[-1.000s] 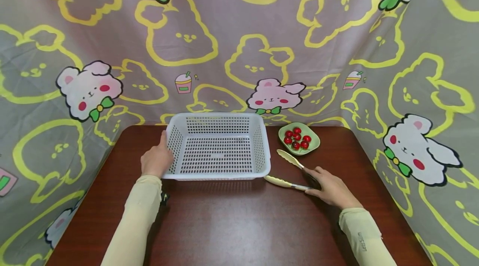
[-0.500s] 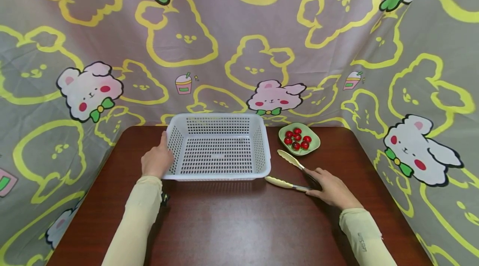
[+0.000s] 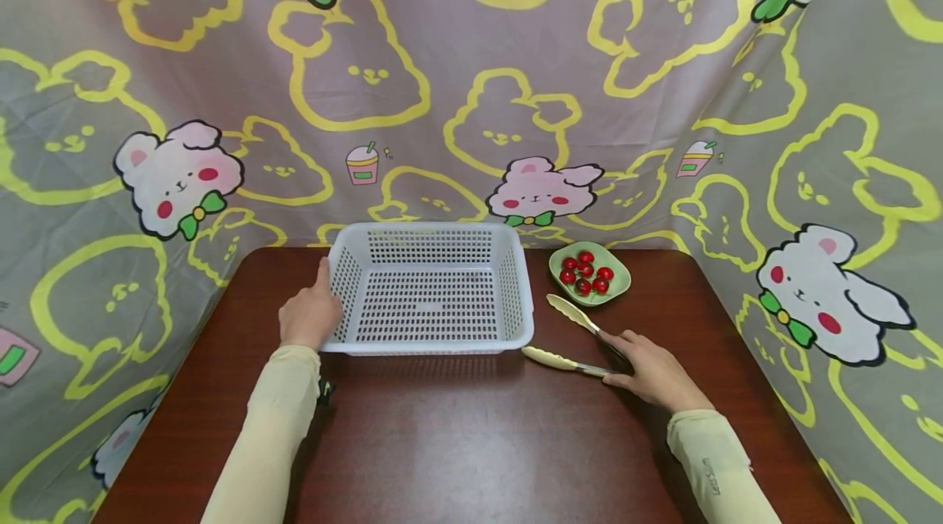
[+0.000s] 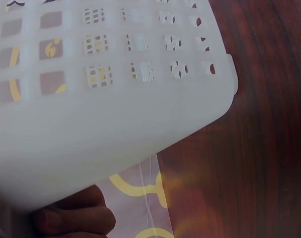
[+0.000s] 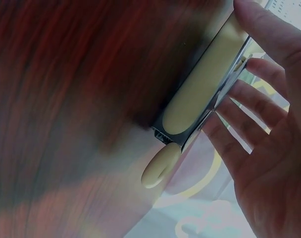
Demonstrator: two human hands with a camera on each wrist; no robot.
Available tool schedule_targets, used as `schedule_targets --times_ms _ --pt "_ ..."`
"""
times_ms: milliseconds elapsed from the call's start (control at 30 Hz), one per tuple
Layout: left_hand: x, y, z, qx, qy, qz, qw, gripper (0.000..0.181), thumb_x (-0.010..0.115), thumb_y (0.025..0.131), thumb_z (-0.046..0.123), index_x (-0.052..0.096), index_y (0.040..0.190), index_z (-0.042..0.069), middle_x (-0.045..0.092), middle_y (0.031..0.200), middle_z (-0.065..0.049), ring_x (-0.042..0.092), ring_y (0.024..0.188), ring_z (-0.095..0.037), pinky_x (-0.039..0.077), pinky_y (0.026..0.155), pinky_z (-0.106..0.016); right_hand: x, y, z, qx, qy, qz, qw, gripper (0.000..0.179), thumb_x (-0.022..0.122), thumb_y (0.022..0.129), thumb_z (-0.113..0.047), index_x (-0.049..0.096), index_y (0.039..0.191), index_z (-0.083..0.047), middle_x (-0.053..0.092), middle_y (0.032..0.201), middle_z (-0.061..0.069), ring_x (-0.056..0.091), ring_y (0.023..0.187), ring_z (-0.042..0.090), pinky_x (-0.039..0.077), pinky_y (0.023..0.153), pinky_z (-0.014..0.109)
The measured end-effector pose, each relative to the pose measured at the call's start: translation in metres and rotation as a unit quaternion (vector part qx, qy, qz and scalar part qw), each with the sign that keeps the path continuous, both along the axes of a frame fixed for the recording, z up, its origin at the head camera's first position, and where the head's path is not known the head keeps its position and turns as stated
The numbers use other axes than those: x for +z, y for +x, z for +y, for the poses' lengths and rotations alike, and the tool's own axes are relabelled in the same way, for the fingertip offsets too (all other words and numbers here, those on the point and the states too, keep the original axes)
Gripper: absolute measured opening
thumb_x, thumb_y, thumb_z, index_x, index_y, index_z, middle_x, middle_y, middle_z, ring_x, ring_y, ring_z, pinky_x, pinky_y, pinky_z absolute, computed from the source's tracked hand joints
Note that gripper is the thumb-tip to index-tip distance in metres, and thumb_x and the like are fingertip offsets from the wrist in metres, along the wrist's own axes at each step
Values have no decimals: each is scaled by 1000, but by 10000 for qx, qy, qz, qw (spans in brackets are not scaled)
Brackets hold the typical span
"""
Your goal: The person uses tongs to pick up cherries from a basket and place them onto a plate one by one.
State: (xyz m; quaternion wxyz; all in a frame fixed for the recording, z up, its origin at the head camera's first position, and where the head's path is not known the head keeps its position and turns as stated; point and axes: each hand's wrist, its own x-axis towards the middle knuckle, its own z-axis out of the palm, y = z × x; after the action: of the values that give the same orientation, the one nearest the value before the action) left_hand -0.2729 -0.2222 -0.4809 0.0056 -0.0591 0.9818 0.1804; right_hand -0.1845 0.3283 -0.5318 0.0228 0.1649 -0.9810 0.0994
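A white plastic basket (image 3: 430, 346) with slotted walls sits toward the back of the table, nothing in it. My left hand (image 3: 310, 316) holds its left rim, index finger stretched forward along it; in the left wrist view, curled fingers (image 4: 86, 218) show below the rim. To the basket's right lie tongs (image 3: 566, 311) with pale yellow scalloped tips, spread apart. My right hand (image 3: 654, 372) holds them near the handle, thumb on the near arm and fingers on the far one. Behind the tongs, a light green dish (image 3: 619, 282) carries several cherry tomatoes (image 3: 585, 269).
The dark reddish-brown wooden table (image 3: 457, 442) reaches back to a grey curtain (image 3: 442, 41) with cartoon animals, which also rises on both sides. A small black object (image 3: 325, 390) shows beside the left wrist.
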Motion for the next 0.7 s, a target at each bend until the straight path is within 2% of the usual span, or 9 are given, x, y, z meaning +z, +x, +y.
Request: schedule_targets --times_ms 333,467,567,633,700 --pt "2 0 0 -13 -116 39 9999 76 44 101 19 7 167 9 59 67 -17 53 56 -30 40 56 -44 -2 1 0 -101 -36 -29 9999 75 89 80 -34 60 146 -12 63 109 5 64 99 25 54 82 50" --pt "1 -2 2 9 18 24 10000 76 45 103 23 8 167 9 63 74 -20 56 58 -30 40 57 -43 -1 3 1 -96 -83 -4 9999 79 90 79 -36 59 147 -12 63 111 5 64 102 27 54 84 50" --pt "-2 -2 0 -26 204 123 9997 75 45 106 35 9 167 10 69 109 -27 65 77 -36 44 63 -45 2 5 2 -145 -167 -70 9997 84 90 78 -41 56 150 -13 63 117 7 64 106 29 54 85 52" --pt "-3 -2 -3 -56 342 237 9991 76 40 108 47 8 168 12 58 136 -30 66 95 -42 46 70 -50 7 5 3 -227 -185 -80 9995 88 87 79 -47 52 153 -13 63 125 10 63 110 33 53 87 55" --pt "-1 1 -6 -69 455 391 9982 78 31 107 58 8 168 15 42 153 -30 62 112 -47 47 78 -57 15 2 3 -302 -184 -3 9994 88 83 83 -51 49 155 -14 61 135 13 62 116 36 52 89 57"
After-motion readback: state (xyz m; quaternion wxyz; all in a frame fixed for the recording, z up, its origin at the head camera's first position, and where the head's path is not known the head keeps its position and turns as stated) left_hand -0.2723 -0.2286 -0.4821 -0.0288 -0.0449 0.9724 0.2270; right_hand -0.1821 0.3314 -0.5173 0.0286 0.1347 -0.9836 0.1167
